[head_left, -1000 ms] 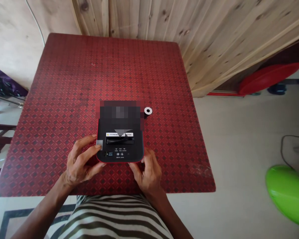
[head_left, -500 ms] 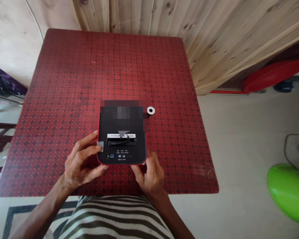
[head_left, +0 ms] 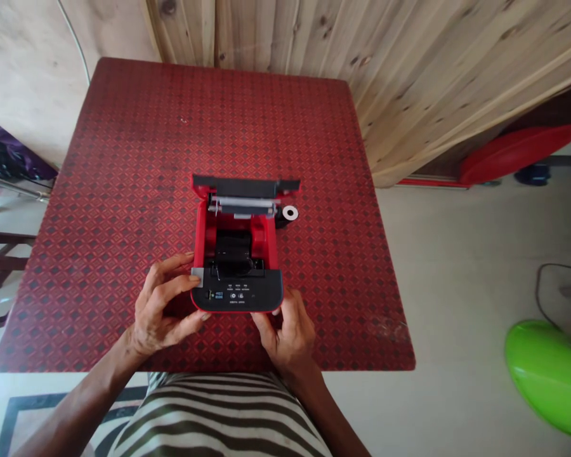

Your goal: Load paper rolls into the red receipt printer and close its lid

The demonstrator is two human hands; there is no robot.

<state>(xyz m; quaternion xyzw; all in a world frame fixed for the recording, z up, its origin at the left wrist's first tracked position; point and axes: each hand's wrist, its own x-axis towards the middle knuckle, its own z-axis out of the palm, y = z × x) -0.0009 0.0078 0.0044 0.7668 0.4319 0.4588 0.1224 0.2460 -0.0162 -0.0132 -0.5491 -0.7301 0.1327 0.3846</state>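
A red and black receipt printer [head_left: 238,292] sits near the front of the table with its lid [head_left: 245,188] raised at the back. Inside the red paper bay lies a black roll [head_left: 233,247]. My left hand [head_left: 164,304] grips the printer's front left corner, a finger on the grey button [head_left: 197,277] and the thumb at the front edge. My right hand [head_left: 288,330] holds the front right corner, its thumb at the front edge; some fingertips are hidden behind the side. Just right of the printer lies a paper roll [head_left: 290,214], black outside with a white end.
The table [head_left: 137,139] has a red patterned cover and stands against a wooden wall [head_left: 285,32]. On the floor to the right are a green rounded object [head_left: 547,377] and a cable [head_left: 542,285]. Dark wooden chair parts [head_left: 4,260] stand at the left.
The printer's lid has swung up and back, exposing the red bay and the black roll inside. Both hands stay at the front corners.
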